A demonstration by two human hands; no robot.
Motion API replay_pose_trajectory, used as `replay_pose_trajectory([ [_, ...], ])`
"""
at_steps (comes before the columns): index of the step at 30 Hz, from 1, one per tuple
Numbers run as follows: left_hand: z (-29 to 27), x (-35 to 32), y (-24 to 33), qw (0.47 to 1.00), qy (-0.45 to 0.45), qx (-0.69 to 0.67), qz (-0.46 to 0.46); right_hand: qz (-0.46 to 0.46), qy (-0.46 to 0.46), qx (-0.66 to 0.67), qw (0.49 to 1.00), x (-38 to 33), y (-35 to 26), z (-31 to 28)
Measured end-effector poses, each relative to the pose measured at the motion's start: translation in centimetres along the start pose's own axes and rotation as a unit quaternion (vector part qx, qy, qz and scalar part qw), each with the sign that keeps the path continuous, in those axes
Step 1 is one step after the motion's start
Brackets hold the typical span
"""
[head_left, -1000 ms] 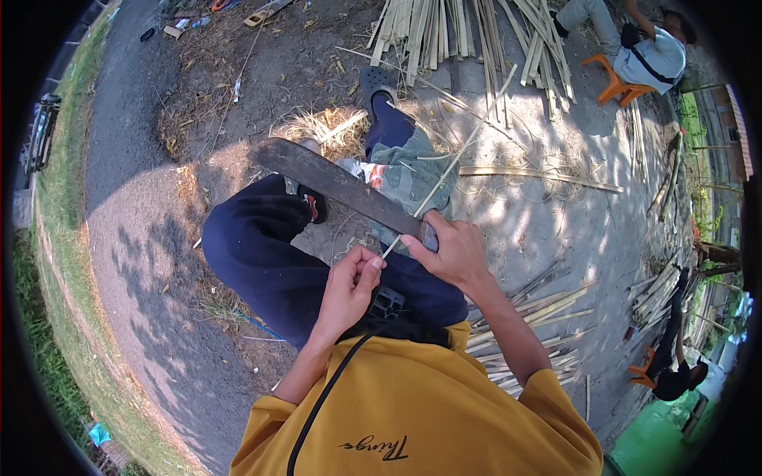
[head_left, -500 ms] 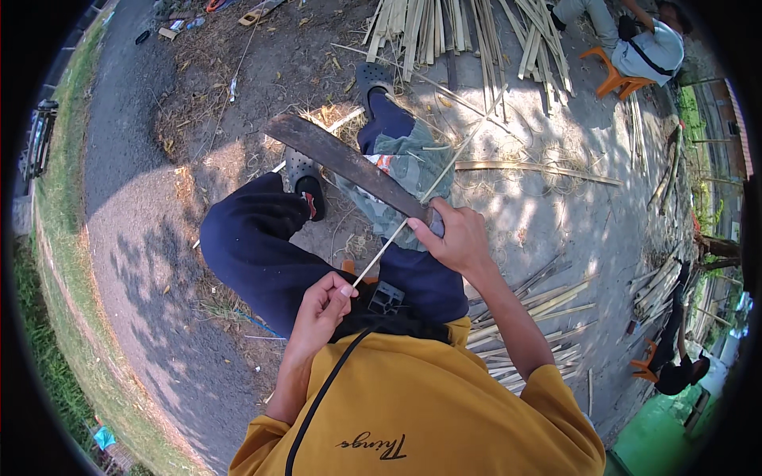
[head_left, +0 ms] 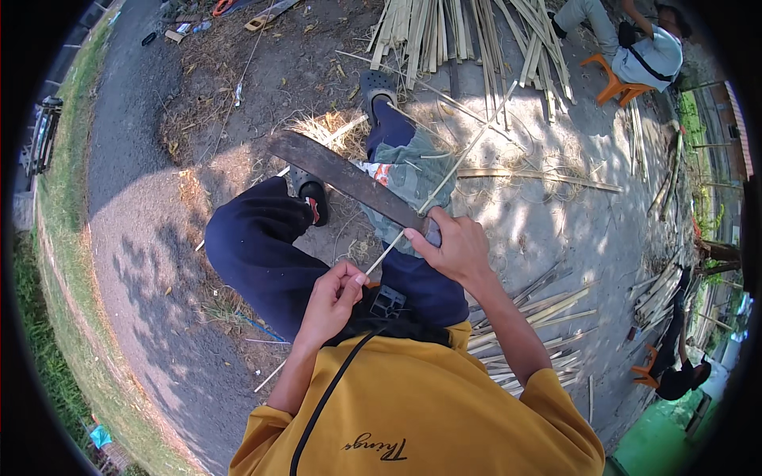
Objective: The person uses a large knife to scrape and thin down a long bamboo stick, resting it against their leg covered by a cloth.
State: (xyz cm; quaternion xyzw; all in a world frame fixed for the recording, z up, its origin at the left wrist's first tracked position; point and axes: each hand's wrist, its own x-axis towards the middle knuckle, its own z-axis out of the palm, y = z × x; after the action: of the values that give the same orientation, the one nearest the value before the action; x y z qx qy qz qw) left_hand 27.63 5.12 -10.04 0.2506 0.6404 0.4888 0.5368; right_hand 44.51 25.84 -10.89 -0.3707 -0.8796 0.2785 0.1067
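Observation:
My right hand (head_left: 456,246) is closed round the handle end of a machete (head_left: 345,178), its thumb pressed near the base of the broad dark blade. The blade points to the far left above my legs. A thin pale bamboo strip (head_left: 468,151) runs diagonally past the blade's base at my right thumb and on toward the far right. My left hand (head_left: 333,300) pinches the strip's nearer part between thumb and fingers. Under the strip, a grey-green cloth (head_left: 413,170) covers my right leg. The handle is mostly hidden by my fingers.
Split bamboo slats (head_left: 429,36) lie in a large pile ahead; more strips (head_left: 548,317) lie by my right side. A saw (head_left: 270,14) rests far left. One person sits on an orange stool (head_left: 619,83) at far right, another person (head_left: 683,373) at right.
My left hand has shifted slightly forward and right with the strip. The right hand and machete have moved a little to the right, and the strip's far end reaches slightly farther.

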Motion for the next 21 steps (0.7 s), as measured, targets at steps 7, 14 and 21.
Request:
replay_pose_trajectory([
  [7, -2.3, -1.6, -1.4, 1.000, -0.004, 0.000, 0.005, 0.013, -0.004, 0.015, 1.000, 0.2, 0.5, 0.0],
  [14, -5.6, -7.1, -2.5, 0.998, 0.006, 0.019, -0.061, 0.008, -0.001, 0.016, 1.000, 0.2, 0.7, 0.0],
  [21, -5.0, -5.1, 0.2, 0.982, 0.016, 0.184, -0.026, 0.001, 0.014, 0.008, 1.000, 0.1, 0.9, 0.4],
])
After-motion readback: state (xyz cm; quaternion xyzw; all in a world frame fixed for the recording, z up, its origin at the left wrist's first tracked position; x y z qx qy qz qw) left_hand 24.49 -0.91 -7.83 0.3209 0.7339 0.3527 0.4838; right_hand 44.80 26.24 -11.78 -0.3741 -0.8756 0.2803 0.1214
